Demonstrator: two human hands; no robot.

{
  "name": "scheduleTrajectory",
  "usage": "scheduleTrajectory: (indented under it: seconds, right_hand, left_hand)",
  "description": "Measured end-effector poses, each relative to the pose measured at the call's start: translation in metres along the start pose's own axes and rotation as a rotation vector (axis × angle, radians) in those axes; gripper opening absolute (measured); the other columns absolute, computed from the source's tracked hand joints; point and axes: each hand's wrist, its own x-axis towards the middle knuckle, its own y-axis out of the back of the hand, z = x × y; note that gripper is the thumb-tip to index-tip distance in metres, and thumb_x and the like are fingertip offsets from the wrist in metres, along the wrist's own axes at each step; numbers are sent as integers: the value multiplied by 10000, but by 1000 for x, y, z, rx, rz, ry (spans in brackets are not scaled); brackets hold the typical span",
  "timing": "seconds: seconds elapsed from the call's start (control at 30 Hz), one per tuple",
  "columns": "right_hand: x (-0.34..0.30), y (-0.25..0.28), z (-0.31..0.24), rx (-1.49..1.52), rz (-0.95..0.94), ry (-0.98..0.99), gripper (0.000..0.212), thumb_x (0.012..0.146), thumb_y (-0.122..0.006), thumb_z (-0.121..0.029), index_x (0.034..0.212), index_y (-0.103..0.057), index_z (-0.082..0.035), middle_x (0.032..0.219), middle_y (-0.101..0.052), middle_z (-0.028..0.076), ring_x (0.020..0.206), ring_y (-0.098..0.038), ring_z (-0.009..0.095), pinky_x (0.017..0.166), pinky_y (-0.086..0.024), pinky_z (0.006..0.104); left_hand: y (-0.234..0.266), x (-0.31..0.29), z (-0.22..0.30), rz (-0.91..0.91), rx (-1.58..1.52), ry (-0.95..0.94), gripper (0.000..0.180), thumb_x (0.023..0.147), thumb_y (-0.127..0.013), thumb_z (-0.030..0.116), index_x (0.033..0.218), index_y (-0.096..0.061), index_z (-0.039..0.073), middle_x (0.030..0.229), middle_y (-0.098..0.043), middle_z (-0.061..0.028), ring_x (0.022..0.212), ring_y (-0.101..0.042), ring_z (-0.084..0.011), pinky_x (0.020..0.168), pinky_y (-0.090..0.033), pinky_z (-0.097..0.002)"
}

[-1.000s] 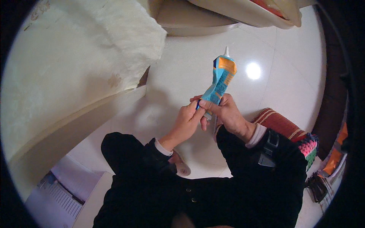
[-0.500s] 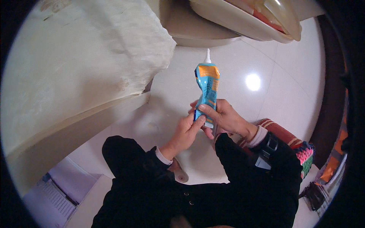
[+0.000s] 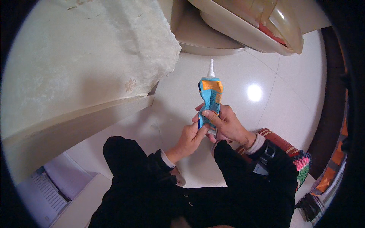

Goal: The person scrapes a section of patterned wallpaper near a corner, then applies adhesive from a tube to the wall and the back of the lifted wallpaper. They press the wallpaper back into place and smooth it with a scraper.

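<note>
A blue and orange squeeze tube (image 3: 210,97) with a long white nozzle (image 3: 211,68) points away from me, nozzle at the far end. Its body is creased and pinched in at the middle. My right hand (image 3: 230,123) grips the lower half from the right, thumb pressed on the front. From the left, my left hand (image 3: 188,137) holds the bottom end, with its thumb close to the flat crimped edge. Fingers behind the tube are partly hidden.
A cloth-covered surface (image 3: 95,49) stands at the left. Beyond the tube are a beige rounded base (image 3: 213,41) and a curved shell-like body (image 3: 247,28). A red striped cushion or mat (image 3: 275,138) lies right of my right forearm, on the pale tiled floor (image 3: 243,72).
Both hands and the tube sit slightly lower in the picture, and the surroundings have shifted slightly too. The grip looks much the same.
</note>
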Motion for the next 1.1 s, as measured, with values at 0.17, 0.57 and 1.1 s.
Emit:
scheduleTrajectory:
  seconds: [0.17,0.57,1.1]
  right_hand:
    - [-2,1,0,-51,27,-90,336,1025,-495,-231,1162,-551,71,885,-680,76,482,-549,65,382,-433,199]
    - [10,-5,-3,-52,-48,-29,283,1011,-492,-167,1251,-516,-18,919,-636,43,448,-505,44,337,-400,184]
    - [64,73,25,-584,125,-99,234,988,-543,-172,1138,-516,5,824,-624,86,707,-624,138,649,-535,291]
  left_hand:
    - [0,0,-7,10,22,-26,183,1024,-430,98,1110,-518,-38,962,-636,-100,783,-721,-205,686,-543,-298]
    - [-6,-1,-26,113,8,-97,234,1016,-493,153,1141,-552,-36,899,-657,-100,807,-684,-179,704,-518,-322]
    - [88,95,-48,534,345,52,242,900,-674,203,1070,-585,55,952,-618,-43,855,-593,-141,743,-496,-287]
